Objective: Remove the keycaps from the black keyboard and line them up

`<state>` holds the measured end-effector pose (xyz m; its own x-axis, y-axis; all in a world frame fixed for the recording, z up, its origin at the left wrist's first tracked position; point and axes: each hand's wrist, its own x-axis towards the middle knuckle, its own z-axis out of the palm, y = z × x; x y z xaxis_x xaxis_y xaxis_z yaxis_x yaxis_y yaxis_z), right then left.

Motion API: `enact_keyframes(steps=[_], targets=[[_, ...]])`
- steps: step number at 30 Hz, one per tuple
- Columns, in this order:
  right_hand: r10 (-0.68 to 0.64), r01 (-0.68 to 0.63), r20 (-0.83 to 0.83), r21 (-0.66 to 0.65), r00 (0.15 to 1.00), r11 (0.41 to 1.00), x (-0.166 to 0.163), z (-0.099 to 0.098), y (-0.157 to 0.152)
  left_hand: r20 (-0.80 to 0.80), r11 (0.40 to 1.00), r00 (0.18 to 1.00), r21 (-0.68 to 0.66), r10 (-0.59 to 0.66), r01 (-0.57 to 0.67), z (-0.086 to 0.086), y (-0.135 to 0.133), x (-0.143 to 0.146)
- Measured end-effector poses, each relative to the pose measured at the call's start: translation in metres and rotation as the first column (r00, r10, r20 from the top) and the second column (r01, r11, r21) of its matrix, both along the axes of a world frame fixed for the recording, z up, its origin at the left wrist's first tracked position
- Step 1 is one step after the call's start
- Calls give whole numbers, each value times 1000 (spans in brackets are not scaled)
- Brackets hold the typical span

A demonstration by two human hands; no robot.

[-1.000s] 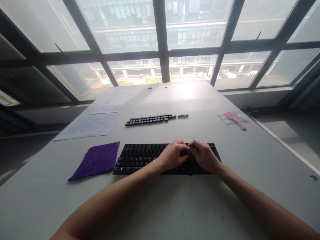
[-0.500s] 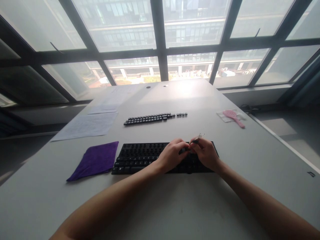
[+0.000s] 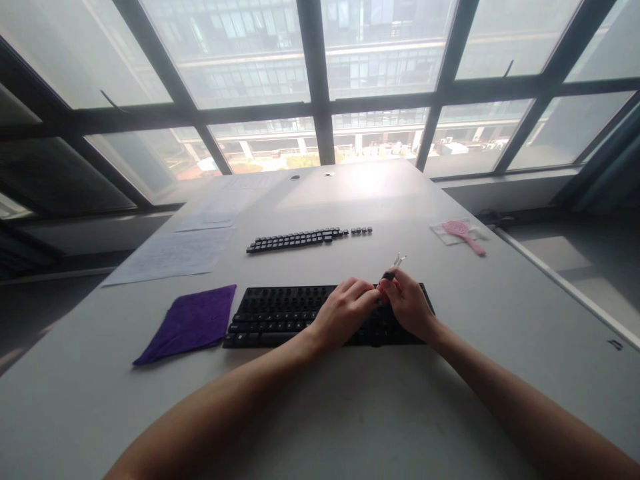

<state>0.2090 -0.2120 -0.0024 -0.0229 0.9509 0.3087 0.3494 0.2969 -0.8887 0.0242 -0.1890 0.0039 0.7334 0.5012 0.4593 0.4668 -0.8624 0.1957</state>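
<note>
A black keyboard (image 3: pixel 280 313) lies on the white table (image 3: pixel 350 413) in front of me. Both hands rest over its right half. My right hand (image 3: pixel 410 308) is closed round a small tool with a pale wire tip (image 3: pixel 397 263) that points up and away. My left hand (image 3: pixel 345 312) is curled beside it, its fingertips pinched against the tool's lower end by the keys. What the left fingers hold, if anything, is hidden. A row of loose black keycaps (image 3: pixel 307 238) is laid out farther back on the table.
A purple cloth (image 3: pixel 190 323) lies left of the keyboard. Printed paper sheets (image 3: pixel 173 253) sit at the back left. A pink brush (image 3: pixel 463 233) on a clear wrapper lies at the right. Large windows (image 3: pixel 320 80) stand beyond the table's far edge.
The tool in my right hand has tilted upward, its tip now higher above the keyboard. Both hands stayed over the keyboard's right half.
</note>
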Motion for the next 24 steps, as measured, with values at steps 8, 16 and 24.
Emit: enact_keyframes(steps=[8, 16, 24], targets=[[-25, 23, -68, -23, 997, 999, -1, -1, 3, 76, 997, 997, -79, 2, 4, 2, -1, 0], [-6, 0, -143, -37, 990, 999, -1, -7, 6, 205, 949, 935, -189, 290, -253, 26, 66, -23], [5, -10, -125, -37, 992, 999, 0, -8, 6, -3, 885, 892, -130, 451, -448, 15, 168, -31]])
